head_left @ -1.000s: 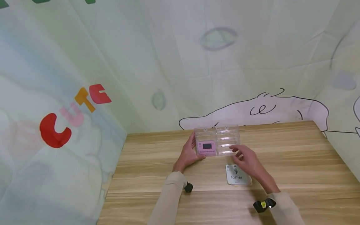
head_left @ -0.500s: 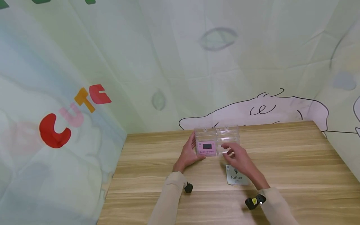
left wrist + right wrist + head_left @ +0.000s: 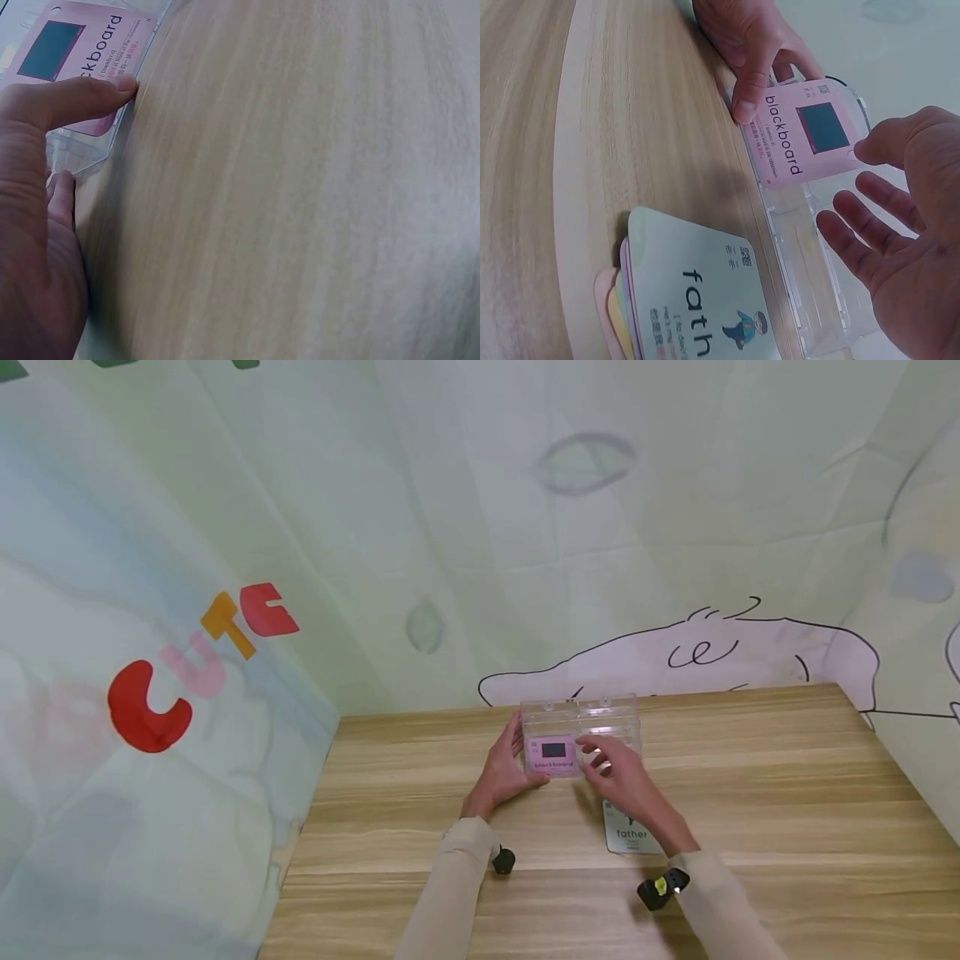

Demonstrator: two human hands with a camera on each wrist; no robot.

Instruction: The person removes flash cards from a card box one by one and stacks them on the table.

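A pink "blackboard" card (image 3: 552, 754) lies in the left part of a clear plastic box (image 3: 607, 710) with compartments. My left hand (image 3: 504, 770) grips the box's left side. Its thumb (image 3: 90, 99) lies over the card's lower edge, while other fingers are partly hidden at the side. My right hand (image 3: 621, 777) is over the box's right half with loosely bent fingers. One fingertip (image 3: 870, 148) is at the card's corner near its punched hole; whether it presses cannot be told. Below that hand lies a stack of cards, a "father" card (image 3: 705, 277) on top.
The wooden table (image 3: 405, 793) ends at the back against a printed cloth backdrop (image 3: 450, 568). The box stands near that back edge. Coloured card edges (image 3: 615, 315) show under the "father" card. A black wrist camera (image 3: 654, 893) sits under the right forearm.
My right hand has moved left across the box's right half, up to the pink card. The left hand, the box and the card stack have stayed in place.
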